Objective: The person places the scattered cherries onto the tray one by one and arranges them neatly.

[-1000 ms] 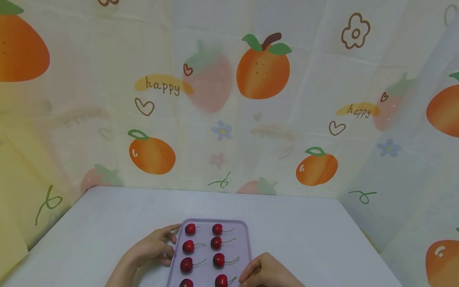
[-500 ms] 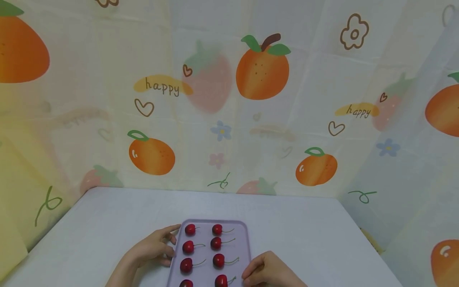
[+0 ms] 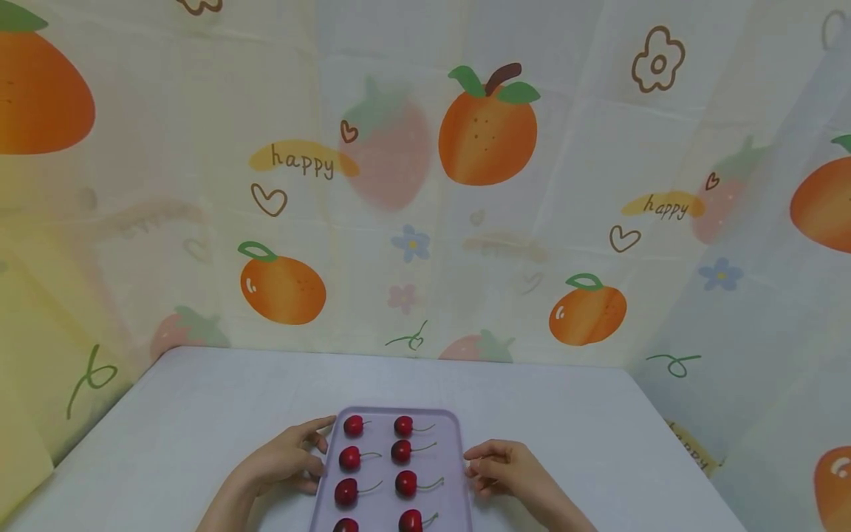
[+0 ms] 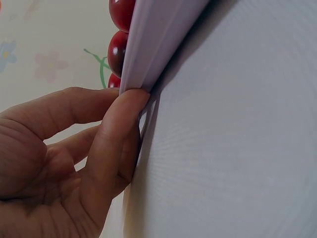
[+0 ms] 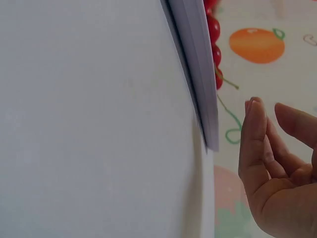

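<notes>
**Both hands at the sides of the cherry tray**

I see a flat lilac plastic tray with rounded corners (image 3: 392, 414) lying on the white table (image 3: 199, 399), near its front edge. In the tray lie red cherries with thin green stems (image 3: 401, 450), placed in two neat columns; eight are visible, and the nearest pair is partly cut by the edge of the head view. I judge the arranging to be done, as far as the rows show, while the tray itself sits flat on the table and is not lifted.

My left hand (image 3: 282, 459) grips the left rim: the left wrist view shows the thumb (image 4: 111, 144) pressed on the tray edge (image 4: 148, 44). My right hand (image 3: 501, 465) is just beside the right rim, fingers (image 5: 255, 144) loosely bent, holding nothing, with a small gap to the tray edge (image 5: 200, 74).
</notes>
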Available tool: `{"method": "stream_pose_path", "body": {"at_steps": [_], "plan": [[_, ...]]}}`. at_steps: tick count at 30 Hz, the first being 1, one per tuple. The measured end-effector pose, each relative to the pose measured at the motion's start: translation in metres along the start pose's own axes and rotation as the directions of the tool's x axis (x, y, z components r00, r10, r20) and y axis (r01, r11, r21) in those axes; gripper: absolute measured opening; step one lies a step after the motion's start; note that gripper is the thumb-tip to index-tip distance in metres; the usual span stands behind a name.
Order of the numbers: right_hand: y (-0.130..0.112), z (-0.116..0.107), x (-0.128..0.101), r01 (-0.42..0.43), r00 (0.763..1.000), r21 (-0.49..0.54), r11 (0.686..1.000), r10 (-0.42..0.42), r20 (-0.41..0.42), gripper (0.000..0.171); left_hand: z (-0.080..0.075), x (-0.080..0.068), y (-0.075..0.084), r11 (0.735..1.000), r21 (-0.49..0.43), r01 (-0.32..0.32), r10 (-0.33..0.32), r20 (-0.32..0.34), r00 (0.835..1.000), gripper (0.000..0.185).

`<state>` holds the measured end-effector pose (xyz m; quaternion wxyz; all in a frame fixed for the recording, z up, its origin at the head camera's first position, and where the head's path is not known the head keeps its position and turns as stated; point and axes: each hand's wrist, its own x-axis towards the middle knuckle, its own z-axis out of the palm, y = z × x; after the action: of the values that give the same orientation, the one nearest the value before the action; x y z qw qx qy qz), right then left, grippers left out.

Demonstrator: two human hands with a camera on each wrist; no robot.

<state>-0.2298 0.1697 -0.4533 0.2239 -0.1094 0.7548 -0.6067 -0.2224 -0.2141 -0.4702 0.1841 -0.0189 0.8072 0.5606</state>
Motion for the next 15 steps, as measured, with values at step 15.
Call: {"method": "stream_pose_path", "body": {"at_steps": [15], "plan": [[-0.012,-0.017,0.002,0.023,0.887,-0.343,0.939,-0.177,-0.426,0.036,0.001,0.001,0.001,1.0,0.023,0.009,-0.009,-0.02,1.0,0.089]]}}
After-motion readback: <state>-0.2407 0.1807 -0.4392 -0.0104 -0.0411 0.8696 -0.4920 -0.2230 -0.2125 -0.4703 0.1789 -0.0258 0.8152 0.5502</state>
